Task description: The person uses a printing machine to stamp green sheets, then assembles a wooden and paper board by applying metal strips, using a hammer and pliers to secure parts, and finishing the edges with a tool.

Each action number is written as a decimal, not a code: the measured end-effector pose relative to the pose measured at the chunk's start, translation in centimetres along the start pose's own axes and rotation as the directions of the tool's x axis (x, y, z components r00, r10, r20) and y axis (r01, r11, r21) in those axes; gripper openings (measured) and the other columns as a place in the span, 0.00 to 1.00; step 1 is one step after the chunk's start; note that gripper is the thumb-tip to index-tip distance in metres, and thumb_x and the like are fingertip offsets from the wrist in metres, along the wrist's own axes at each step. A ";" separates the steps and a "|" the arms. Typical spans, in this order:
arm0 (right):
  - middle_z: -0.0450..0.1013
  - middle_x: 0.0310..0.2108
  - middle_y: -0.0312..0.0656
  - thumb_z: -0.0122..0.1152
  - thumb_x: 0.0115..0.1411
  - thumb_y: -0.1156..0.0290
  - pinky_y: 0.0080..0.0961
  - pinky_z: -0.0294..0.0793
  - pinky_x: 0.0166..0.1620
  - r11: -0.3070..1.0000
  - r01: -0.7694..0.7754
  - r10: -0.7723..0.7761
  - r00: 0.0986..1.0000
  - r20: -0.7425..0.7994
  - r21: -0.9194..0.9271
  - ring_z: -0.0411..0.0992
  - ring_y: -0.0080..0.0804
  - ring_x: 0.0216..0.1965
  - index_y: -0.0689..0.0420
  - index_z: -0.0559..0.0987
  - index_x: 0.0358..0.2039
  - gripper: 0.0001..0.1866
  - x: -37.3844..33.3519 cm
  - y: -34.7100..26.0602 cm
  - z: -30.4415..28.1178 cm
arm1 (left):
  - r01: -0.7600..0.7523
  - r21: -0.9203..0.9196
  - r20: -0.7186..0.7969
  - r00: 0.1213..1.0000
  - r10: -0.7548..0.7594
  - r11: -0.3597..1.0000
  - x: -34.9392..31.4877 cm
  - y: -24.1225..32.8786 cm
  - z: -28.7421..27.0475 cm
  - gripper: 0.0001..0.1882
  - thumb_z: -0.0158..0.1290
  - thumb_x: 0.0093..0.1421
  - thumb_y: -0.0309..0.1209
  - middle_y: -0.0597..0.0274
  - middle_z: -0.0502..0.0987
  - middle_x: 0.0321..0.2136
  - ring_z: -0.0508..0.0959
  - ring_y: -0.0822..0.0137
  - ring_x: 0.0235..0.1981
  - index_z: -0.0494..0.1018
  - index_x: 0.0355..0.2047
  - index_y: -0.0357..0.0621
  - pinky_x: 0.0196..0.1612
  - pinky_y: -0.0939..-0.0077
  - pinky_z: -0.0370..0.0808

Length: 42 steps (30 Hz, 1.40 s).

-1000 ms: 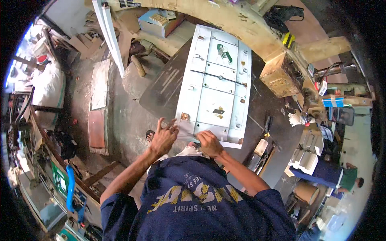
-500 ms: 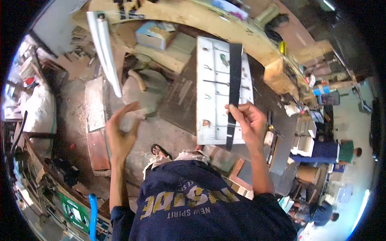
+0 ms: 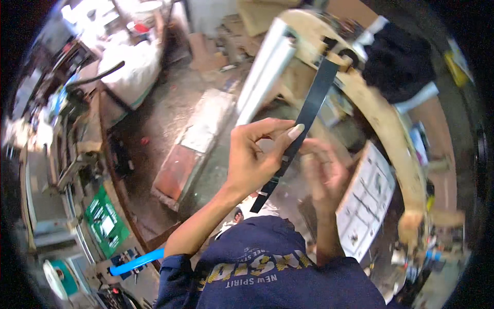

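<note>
My left hand (image 3: 257,157) pinches a long, flat black strip (image 3: 315,103) between thumb and fingers, below the strip's middle. The strip is tilted, its top leaning to the right and its lower end hanging above my shirt. Small pale marks or slots show near that lower end. Just right of the strip is my right hand (image 3: 325,170), raised and smeared by motion. Its fingertips come close to the strip's edge, and I cannot tell whether they touch it.
Long white profiles (image 3: 265,72) lean at the curved pale wooden bench (image 3: 381,108), with dark cloth (image 3: 399,62) on it. A white board with tools (image 3: 368,201) stands at the right. A worn plank (image 3: 177,170) lies on the floor; a blue tube (image 3: 136,261) juts in lower left.
The black strip has passed from my right hand's grip into my left hand, which was empty before. My view has turned to the left, so the bench and tool board now appear farther right.
</note>
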State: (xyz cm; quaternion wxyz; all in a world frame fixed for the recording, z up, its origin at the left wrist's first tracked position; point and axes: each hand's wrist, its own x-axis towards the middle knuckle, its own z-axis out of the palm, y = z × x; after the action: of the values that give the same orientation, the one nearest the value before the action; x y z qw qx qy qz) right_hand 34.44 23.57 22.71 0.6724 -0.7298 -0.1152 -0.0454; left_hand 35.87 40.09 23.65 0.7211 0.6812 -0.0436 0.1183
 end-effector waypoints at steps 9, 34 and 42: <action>0.45 0.75 0.43 0.57 0.62 0.56 0.54 0.30 0.73 0.975 0.221 -0.221 0.975 0.019 -0.022 0.37 0.42 0.76 0.55 0.51 0.73 0.44 24.4 9.3 8.6 | -0.008 0.381 -0.400 0.900 0.172 0.924 14.3 -4.7 -22.0 0.12 0.57 0.65 0.33 0.62 0.83 0.32 0.75 0.78 0.31 0.82 0.42 0.36 0.35 0.78 0.72; 0.80 0.43 0.44 0.58 0.64 0.80 0.27 0.75 0.51 0.951 0.207 0.102 0.489 0.866 -0.229 0.79 0.33 0.46 0.64 0.79 0.48 0.12 46.3 14.6 70.8 | 0.952 0.129 -0.887 -0.014 0.462 0.277 7.2 -10.8 -99.0 0.05 0.58 0.52 0.34 0.49 0.83 0.29 0.82 0.45 0.36 0.82 0.28 0.50 0.39 0.52 0.78; 0.79 0.44 0.49 0.53 0.71 0.63 0.34 0.73 0.51 0.857 0.422 0.122 0.390 0.913 -0.295 0.76 0.37 0.48 0.65 0.78 0.48 0.17 48.9 15.5 89.6 | 0.904 0.069 -0.967 -0.043 0.250 0.422 1.3 -14.5 -103.0 0.17 0.65 0.55 0.43 0.44 0.83 0.32 0.82 0.44 0.36 0.83 0.37 0.43 0.39 0.54 0.77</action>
State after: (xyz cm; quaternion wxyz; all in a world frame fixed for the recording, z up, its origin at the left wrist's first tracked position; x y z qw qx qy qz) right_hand 77.49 116.64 10.23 0.2853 -0.7622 -0.5151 0.2689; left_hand 30.32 141.90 2.79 0.1483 0.6173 0.7093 0.3063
